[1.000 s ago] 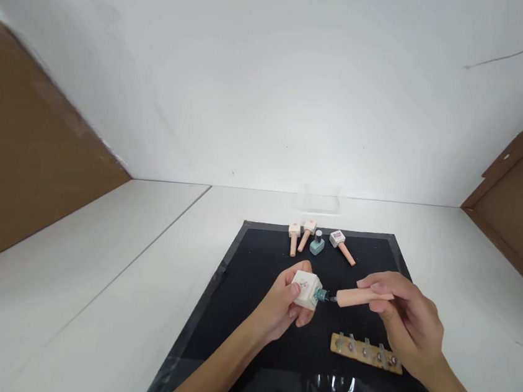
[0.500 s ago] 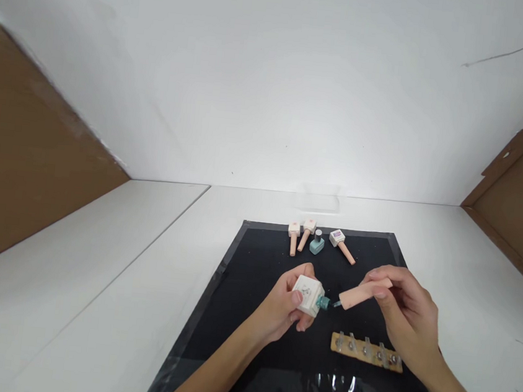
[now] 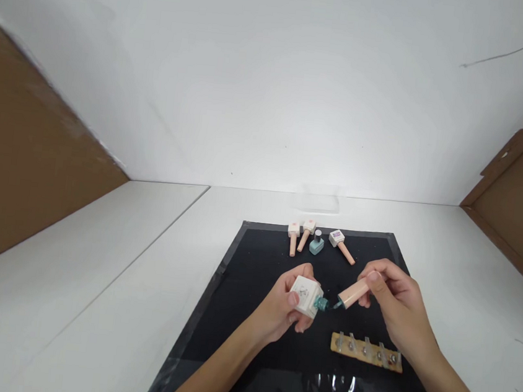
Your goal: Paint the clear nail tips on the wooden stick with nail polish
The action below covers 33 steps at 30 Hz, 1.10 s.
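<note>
My left hand [image 3: 288, 302] is closed around a white square nail polish bottle [image 3: 306, 295], tilted so that its teal-smeared neck points right. Between the fingers and thumb of my right hand [image 3: 395, 300] is the peach nail polish cap [image 3: 354, 292], its brush end directed at the bottle's neck. The dark brush tip is right at the mouth; I cannot tell whether it is still inside. Below the cap lies a tan strip [image 3: 360, 351] with several clear nail tips fixed across it.
Along the back of the black mat [image 3: 254, 270] lie white bottles with peach caps [image 3: 293, 240], [image 3: 306, 235], [image 3: 343, 247]. A small teal bottle [image 3: 317, 244] is among them. A clear plastic tray [image 3: 319, 203] sits behind, near the white wall. Brown panels [image 3: 28, 146] flank the table.
My right hand has shifted slightly left and its grip on the cap has turned, fingers now nearer the cap's far end. The left hand and bottle have moved very slightly left.
</note>
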### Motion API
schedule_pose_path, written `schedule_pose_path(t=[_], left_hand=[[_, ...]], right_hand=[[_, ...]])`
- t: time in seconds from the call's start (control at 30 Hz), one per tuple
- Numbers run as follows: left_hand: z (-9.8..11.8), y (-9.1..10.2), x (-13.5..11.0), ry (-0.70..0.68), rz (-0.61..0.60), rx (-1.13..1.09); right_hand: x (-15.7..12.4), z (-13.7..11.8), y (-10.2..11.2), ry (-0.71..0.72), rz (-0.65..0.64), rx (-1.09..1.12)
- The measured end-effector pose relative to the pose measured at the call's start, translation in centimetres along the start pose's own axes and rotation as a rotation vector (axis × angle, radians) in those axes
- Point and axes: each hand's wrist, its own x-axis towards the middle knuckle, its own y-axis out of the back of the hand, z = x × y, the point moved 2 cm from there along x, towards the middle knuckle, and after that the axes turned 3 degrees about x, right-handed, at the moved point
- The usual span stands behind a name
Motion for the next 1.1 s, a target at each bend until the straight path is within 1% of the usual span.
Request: schedule_pose_path(t=[0.1,0.27,0.37,0.47,0.57,0.63,0.7,0.83,0.9,1.03,1.1], left_hand=[[0.0,0.0,0.0,-0.001,-0.015,-0.006],[-0.1,0.2,0.0,0.004,0.003,0.000],[0.1,0.1,0.0,0.012,0.052,0.019],[0.4,-0.1,0.1,0.067,0.143,0.106],[0.6,-0.3,0.4,0.174,0.218,0.253],[0.4,-0.4,0.6,0.265,0.227,0.335],[0.0,-0.3,0.7,0.326,0.214,0.400],[-1.2,0.4,0.8,0.353,0.202,0.631],[-1.8,1.0,0.7,0.383,0.220,0.738],[-2.2,1.6,0.8,0.323,0.205,1.170],[-2.1,1.7,0.9,0.350,0.194,1.314]], right_hand=[[0.2,0.3,-0.1,-0.068,-0.003,0.103],[0.5,0.2,-0.3,-0.167,0.042,0.243],[0.5,0.0,-0.3,-0.180,0.079,0.262],[0.6,-0.2,0.0,-0.165,0.122,0.247],[0.8,-0.4,0.5,-0.129,0.167,0.225],[1.1,-0.5,1.0,-0.104,0.190,0.223],[1.3,-0.6,1.4,-0.086,0.210,0.235],[1.9,-0.4,2.0,-0.079,0.228,0.257],[2.0,-0.4,2.0,-0.077,0.225,0.259],[2.1,-0.3,2.0,-0.083,0.218,0.246],[2.0,-0.3,2.0,-0.080,0.209,0.235]])
